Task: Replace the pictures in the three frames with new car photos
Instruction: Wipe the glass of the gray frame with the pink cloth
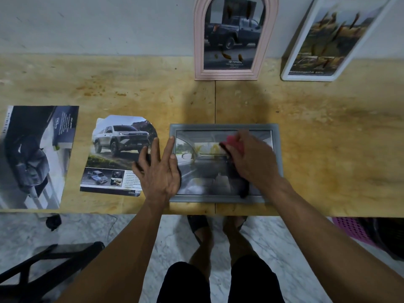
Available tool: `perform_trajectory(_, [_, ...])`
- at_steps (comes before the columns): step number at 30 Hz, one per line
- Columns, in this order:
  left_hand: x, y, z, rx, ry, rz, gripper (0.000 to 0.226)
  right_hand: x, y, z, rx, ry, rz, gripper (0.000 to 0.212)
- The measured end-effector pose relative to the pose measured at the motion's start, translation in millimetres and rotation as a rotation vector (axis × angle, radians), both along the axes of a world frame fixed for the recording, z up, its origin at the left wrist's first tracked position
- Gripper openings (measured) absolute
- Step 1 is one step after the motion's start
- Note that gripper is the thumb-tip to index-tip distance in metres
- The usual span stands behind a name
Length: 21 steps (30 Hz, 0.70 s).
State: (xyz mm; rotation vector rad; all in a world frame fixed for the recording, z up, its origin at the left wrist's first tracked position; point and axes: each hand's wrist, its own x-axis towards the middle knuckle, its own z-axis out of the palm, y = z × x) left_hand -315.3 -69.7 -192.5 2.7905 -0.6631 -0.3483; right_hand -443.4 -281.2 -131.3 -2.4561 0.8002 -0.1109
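Grey frame (pixel 225 126), six o'clock: left hand (pixel 160 169) flat, bracing; right hand (pixel 251 160) gripping red cloth (pixel 235 144). Risk: frame skidding if brace slackens.

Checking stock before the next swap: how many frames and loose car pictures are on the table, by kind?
Frames: 3 (pink frame, white frame, grey frame)
Loose car pictures: 2 (cut truck picture, large page)
Total: 5
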Motion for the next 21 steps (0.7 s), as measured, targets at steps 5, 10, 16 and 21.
perform_trajectory(5, [-2.5,-2.1,2.4,-0.01,-0.003,0.015,0.048,0.2,11.5,-30.4,-0.188,0.079,0.065,0.022])
perform_trajectory(10, [-3.9,-2.8,0.5,-0.011,-0.014,0.034,0.047,-47.6,46.2,-14.0,0.05,0.136,0.154,0.024])
perform_trajectory(16, [-3.2,-1.4,0.0,-0.008,-0.004,0.023,0.046,-28.0,-7.9,1.1,0.02,0.111,-0.074,0.023])
perform_trajectory(21, [-4.3,-2.4,2.7,-0.021,0.009,0.034,0.046,-6.9,-25.3,-25.4,-0.174,0.166,-0.068,0.031])
